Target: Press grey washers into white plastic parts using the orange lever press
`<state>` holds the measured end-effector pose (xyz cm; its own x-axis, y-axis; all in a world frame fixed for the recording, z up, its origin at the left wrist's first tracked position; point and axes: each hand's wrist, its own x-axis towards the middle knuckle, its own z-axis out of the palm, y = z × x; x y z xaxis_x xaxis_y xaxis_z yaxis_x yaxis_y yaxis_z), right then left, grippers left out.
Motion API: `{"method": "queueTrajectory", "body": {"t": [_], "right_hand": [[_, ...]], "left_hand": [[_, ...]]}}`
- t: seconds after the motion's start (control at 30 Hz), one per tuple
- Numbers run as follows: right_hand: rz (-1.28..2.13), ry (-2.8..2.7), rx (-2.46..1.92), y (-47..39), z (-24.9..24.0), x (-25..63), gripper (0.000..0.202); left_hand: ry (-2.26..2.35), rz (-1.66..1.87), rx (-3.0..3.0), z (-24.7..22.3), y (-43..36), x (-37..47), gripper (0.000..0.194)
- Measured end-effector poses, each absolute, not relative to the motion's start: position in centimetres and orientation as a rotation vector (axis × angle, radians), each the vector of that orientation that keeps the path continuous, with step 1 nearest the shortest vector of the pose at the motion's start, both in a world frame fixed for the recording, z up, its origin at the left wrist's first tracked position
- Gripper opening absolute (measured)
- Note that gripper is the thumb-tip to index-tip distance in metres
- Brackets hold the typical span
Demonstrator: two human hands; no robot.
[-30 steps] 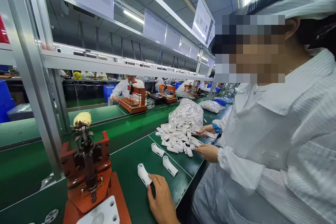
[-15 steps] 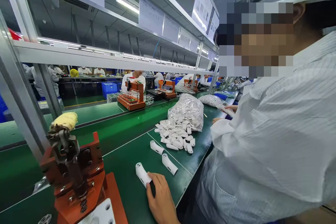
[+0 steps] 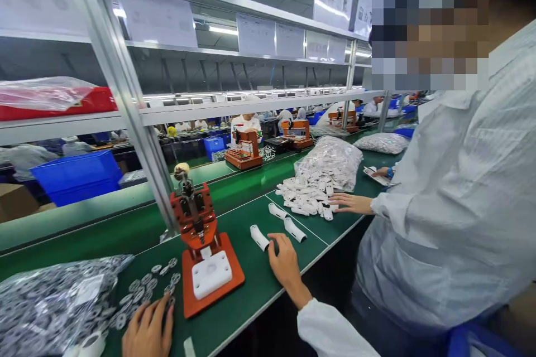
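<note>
My left hand (image 3: 148, 326) reaches over loose grey ring-shaped parts (image 3: 146, 279) at the lower left, fingers stretched and slightly apart, fingertips on or just above the nearest rings. On the green bench, my right hand (image 3: 287, 265) has its fingers apart beside the near end of a white curved plastic tube-like piece (image 3: 259, 238); whether they touch it is unclear. Two similar white pieces, one nearer (image 3: 295, 230) and one farther (image 3: 277, 211), lie just beyond. Between my hands stands an orange hand press (image 3: 196, 223) with a white block (image 3: 211, 274) on its base.
A plastic bag of grey rings (image 3: 54, 295) lies at left. White small parts (image 3: 305, 195) spill from a clear bag (image 3: 330, 159). A co-worker in white (image 3: 452, 178) stands at right, one hand (image 3: 352, 203) by that pile. A metal post (image 3: 125, 78) rises behind the press.
The view has swung left and back, bringing my left hand, the rings and the whole press into sight. My right hand stays near the white piece. The co-worker's hand now reaches to the pile.
</note>
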<state>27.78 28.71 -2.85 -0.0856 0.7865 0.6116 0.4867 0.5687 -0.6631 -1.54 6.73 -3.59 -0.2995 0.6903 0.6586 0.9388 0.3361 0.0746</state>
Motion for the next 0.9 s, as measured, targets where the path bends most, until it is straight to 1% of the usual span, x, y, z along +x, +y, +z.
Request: {"method": "queueTrajectory", "body": {"t": [0.03,0.1,0.2,0.33,0.5,0.57,0.63,0.73,0.83,0.9], "right_hand": [[0.363,-1.744,-1.052,28.6,-2.8,27.9,0.030],[0.386,-1.775,-1.043,28.5,-3.0,28.1,0.030],[0.423,-1.837,-1.045,28.7,-3.5,28.3,0.031],[0.462,-1.886,-1.064,29.1,-3.6,28.4,0.037],[0.476,-1.874,-1.107,28.7,-3.0,28.8,0.046],[0.484,-1.874,-1.134,28.7,-2.9,28.8,0.048],[0.496,-1.884,-1.168,28.8,-3.2,28.9,0.051],[0.472,-1.903,-1.216,29.0,-3.6,29.1,0.052],[0.342,-1.917,-1.220,28.7,-3.3,29.7,0.050],[0.219,-1.890,-1.198,27.8,-2.4,29.9,0.045]], "left_hand": [[-2.071,-0.589,-1.393,-3.5,6.6,-1.1,0.039],[-2.098,-0.542,-1.371,-3.3,6.4,0.0,0.040],[-2.176,-0.500,-1.377,-3.1,5.9,1.2,0.032],[-2.248,-0.489,-1.345,-2.7,5.3,2.2,0.023],[-2.244,-0.513,-1.345,-1.9,5.6,3.3,0.011],[-2.239,-0.528,-1.343,-1.8,5.9,3.6,0.010],[-2.247,-0.535,-1.316,-1.8,5.6,3.5,0.012],[-2.288,-0.510,-1.201,-1.3,3.4,2.4,0.029],[-2.349,-0.429,-0.993,-0.4,-0.5,0.3,0.037],[-2.388,-0.344,-0.906,0.1,-2.8,-1.0,0.043]]}}
